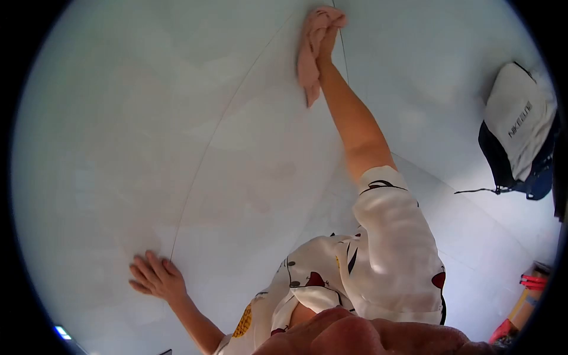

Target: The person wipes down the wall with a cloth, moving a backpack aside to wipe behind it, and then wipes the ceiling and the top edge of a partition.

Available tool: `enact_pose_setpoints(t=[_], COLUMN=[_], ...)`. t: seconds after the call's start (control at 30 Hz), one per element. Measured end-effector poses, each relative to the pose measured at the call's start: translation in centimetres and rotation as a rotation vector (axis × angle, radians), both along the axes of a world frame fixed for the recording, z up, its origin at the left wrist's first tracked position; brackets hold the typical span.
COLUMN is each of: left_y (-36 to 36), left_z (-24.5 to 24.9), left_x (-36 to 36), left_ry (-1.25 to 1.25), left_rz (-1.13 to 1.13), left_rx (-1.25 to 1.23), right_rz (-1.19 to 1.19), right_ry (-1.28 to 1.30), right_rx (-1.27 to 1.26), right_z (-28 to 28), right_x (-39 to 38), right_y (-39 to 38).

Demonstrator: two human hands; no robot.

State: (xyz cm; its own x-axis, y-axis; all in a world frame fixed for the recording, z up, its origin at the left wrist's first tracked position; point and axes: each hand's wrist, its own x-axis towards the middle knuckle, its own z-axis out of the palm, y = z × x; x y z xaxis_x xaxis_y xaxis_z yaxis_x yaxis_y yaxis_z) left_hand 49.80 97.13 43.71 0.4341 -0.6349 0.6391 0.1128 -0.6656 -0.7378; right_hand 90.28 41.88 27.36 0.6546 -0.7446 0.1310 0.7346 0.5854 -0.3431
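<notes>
My right hand (pixel 327 46) is at the top of the view with the arm stretched far out. It holds a pink cloth (pixel 309 56) against a pale, smooth tiled surface (pixel 236 171). The cloth is bunched over my fingers and hides most of them, and one end hangs down beside the wrist. Lower on the left, my left hand (pixel 158 279) lies flat on the same surface, fingers spread and nothing in it. The thumb rests by a thin dark seam.
A white and dark backpack (pixel 516 121) with a dangling strap is at the right. Below it stands a cardboard box (pixel 525 305) with red things around it. A small lit screen (pixel 61 332) shows at the lower left corner. Another seam runs near the cloth.
</notes>
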Motion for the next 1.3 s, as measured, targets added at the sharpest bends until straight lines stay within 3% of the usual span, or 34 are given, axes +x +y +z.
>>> enact_pose_setpoints(t=[0.1,0.33,0.4,0.5,0.53,0.6,0.63,0.67,0.77,0.93,1.1,1.3], left_y=[-0.5,2.0,2.6,2.4,2.0,1.2,0.6,1.7,-0.1,-0.4,2.6,0.9], left_z=[0.5,1.8,2.1,2.2,2.2,2.1,1.9,0.0,-1.7,-1.4,-1.2,-11.2], left_x=[-0.7,-2.4,-1.6,0.7,1.8,3.8,4.9,2.0,4.4,5.6,3.9,1.6], left_ry=[0.001,0.053,0.036,0.021,0.022,0.04,0.054,-0.005,0.018,0.105,0.296,0.744], left_rz=[0.007,0.031,0.012,-0.051,-0.069,-0.074,-0.064,-0.067,-0.116,-0.1,-0.355,-0.462], left_rx=[0.022,0.058,0.042,0.024,0.019,0.02,0.026,-0.011,-0.099,-0.232,-0.314,-0.191], right_rz=[0.088,0.134,0.122,-0.002,-0.053,-0.192,-0.157,-0.203,-0.634,-0.776,-0.865,-0.859], right_ry=[0.023,-0.093,-0.329,-1.223,-1.363,-1.069,-1.191,-1.274,-1.491,-1.339,-1.214,-1.063], right_rx=[0.306,0.592,0.836,1.62,1.751,1.522,1.619,1.774,2.06,2.246,2.479,2.618], right_z=[-1.7,-11.4,-15.2,-20.7,-22.3,-26.3,-25.4,-20.2,-1.1,-7.5,-8.7,-8.4], right_x=[-1.8,-2.1,-3.2,-5.5,-5.9,-6.4,-7.9,-10.9,-22.7,-29.1,-34.7,-35.6], right_y=[-2.2,-1.4,0.5,3.8,5.5,6.8,8.0,11.6,18.6,34.8,50.1,54.9])
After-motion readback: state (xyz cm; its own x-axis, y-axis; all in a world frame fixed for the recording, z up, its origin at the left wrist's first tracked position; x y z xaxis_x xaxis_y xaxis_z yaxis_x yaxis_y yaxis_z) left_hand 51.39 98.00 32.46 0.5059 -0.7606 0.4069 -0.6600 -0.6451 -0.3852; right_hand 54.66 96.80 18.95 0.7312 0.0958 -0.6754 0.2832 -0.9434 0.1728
